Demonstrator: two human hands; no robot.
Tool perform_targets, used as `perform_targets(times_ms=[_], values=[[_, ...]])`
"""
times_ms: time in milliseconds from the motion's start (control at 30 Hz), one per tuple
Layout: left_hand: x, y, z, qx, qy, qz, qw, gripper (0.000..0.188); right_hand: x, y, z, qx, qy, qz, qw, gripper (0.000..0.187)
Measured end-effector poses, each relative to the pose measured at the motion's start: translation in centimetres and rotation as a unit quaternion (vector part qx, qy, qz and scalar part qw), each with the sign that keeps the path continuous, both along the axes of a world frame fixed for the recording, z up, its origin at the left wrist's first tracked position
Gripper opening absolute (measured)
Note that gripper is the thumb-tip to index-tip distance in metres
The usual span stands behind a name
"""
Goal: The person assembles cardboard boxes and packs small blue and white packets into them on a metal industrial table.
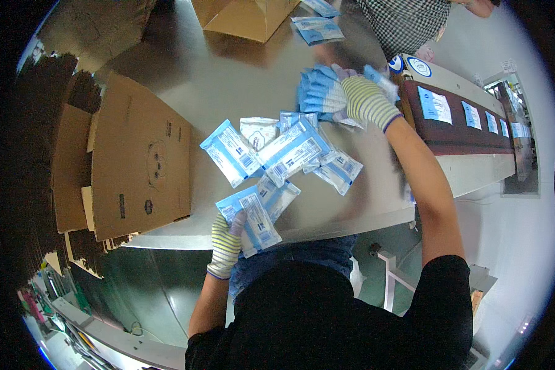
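Both hands wear striped knit gloves. Near the front edge of the table, my left hand (226, 240) is closed on a blue-and-white wipes-style soft packet (253, 222), thumb on top. Farther off to the right, my right hand (365, 98) grips a fanned stack of blue packets (320, 89); part of its fingers is hidden. Another packet (382, 83) shows just past that hand. Between the hands lies a loose pile of such packets, with one packet (296, 151) on top and another packet (231, 152) at its left.
A large cardboard box (142, 160) stands at the left, and an open carton (246, 18) at the far side. At right, a dark conveyor belt (462, 132) carries several packets in a row. Another person in checked clothing (407, 24) is beyond. More packets (317, 29) lie at the back.
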State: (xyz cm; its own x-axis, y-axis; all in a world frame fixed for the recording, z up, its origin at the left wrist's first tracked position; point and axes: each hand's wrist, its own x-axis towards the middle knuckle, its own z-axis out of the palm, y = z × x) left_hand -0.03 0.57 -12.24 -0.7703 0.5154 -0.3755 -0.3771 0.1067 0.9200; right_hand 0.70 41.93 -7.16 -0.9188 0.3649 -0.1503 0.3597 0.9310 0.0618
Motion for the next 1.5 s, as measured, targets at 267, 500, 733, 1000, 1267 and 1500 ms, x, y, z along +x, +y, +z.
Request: perform_targets(times_ms=[267,500,733,1000,1267,1500], values=[[-0.2,1.0,0.7,0.004,-0.007,-0.006,1.0,0.032,-1.3,7.5,-5.2,-0.744,0.198,-0.228,0.595,0.058],[-4.0,3.2,-0.1,-0.038,0.132,0.086,0.987,0.048,-1.9,-0.9,-4.4,-0.886,0.242,-0.143,0.369,0.044],[-6.7,8.4,5.4,-0.017,0.415,0.042,0.909,0.071,-1.3,-4.9,-1.1,-0.882,0.248,-0.038,0.399,0.052],[-4.3,11.7,12.3,0.328,-0.066,-0.02,0.942,0.076,0.7,-12.3,4.2,-0.747,0.218,-0.031,0.627,0.055],[-2.6,10.2,13.7,0.35,-0.047,-0.024,0.935,0.075,1.1,-12.2,1.4,-0.65,0.28,0.111,0.698,0.05],[-2.1,8.8,13.4,0.366,-0.059,0.0,0.929,0.079,2.1,-15.2,8.1,-0.846,0.205,-0.006,0.492,0.046]])
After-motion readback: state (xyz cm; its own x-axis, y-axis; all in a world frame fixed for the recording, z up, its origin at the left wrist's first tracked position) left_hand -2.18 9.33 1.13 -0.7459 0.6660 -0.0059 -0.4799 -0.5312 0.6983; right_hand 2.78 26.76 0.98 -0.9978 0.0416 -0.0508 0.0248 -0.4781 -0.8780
